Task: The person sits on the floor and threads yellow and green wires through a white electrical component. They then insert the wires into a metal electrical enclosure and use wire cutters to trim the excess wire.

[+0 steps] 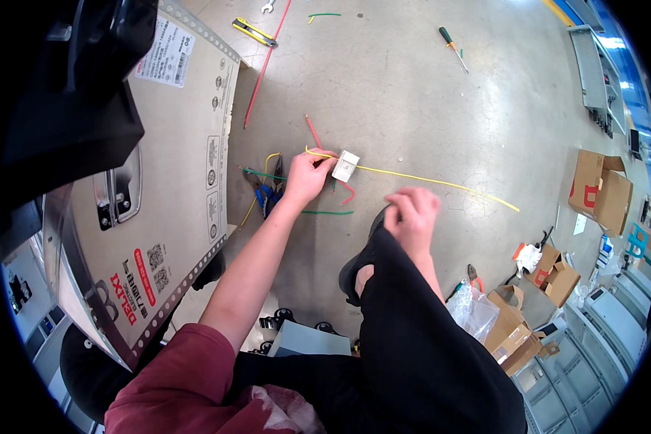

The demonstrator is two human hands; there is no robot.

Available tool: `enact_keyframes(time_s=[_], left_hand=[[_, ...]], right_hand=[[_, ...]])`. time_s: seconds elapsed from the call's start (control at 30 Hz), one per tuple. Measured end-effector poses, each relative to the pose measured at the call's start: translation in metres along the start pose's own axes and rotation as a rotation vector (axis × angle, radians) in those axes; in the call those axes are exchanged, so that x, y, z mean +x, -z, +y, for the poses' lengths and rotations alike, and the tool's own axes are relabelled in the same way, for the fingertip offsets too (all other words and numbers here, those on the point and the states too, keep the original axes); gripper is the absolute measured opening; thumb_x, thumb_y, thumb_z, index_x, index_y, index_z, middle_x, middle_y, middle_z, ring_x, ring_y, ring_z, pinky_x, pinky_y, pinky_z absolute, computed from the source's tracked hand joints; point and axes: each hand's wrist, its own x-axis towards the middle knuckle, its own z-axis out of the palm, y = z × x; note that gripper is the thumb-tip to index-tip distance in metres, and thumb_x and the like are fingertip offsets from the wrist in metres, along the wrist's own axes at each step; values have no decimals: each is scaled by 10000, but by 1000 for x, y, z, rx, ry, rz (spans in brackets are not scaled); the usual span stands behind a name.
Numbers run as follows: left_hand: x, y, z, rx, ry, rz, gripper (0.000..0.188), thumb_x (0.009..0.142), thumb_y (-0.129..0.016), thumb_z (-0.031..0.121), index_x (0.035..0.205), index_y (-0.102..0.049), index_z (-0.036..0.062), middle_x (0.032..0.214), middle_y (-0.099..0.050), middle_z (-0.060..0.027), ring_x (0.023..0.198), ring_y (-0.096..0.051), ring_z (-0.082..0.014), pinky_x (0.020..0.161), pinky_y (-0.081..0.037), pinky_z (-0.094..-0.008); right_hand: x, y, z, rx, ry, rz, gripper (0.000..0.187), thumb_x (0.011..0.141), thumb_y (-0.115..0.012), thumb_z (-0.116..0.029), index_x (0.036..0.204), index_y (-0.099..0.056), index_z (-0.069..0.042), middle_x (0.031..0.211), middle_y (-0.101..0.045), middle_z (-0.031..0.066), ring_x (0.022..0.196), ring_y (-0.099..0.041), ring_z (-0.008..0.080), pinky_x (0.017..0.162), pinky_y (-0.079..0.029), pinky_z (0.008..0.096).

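Observation:
My left hand (308, 179) reaches over the floor, thumb and fingers pinched on a yellow wire (441, 181) right beside a small white block (346, 166). The wire runs through or across the block; I cannot tell which. Its bent short end sticks out left above my fingers, and its long end stretches right along the floor. A short red wire (312, 131) lies just above that hand, with a red end curving out below the block. My right hand (415, 215) hovers by my knee, fingers loosely curled and apart, with nothing visible in them.
Blue-handled pliers (269, 197) and green wires (328, 213) lie near my left forearm. A large beige metal cabinet (188, 145) stands at left. Farther off are a yellow utility knife (254, 32), a long red wire (267, 69) and a screwdriver (453, 49). Cardboard boxes (599, 189) stand right.

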Motion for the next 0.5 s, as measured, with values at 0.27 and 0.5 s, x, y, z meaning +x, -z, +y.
enact_keyframes(time_s=[0.27,0.5], left_hand=[[3,-10,-2,-162,64,62,147,982,-747,55,1068,-825,-35,1000,-815,-112,901,-761,-187,828,-584,-321],[0,-15,2,-179,105,116,142,983,-731,30,1074,-820,-35,1004,-816,-99,904,-764,-161,828,-595,-307]], right_hand=[[-6,-93,19,886,-784,-285,384,1133,-615,-161,1445,-620,63,1294,-760,172,1104,-737,200,924,-601,332],[16,-129,34,1137,-708,-161,347,1155,-599,-188,1382,-680,62,1192,-777,127,1051,-731,177,936,-614,338]])
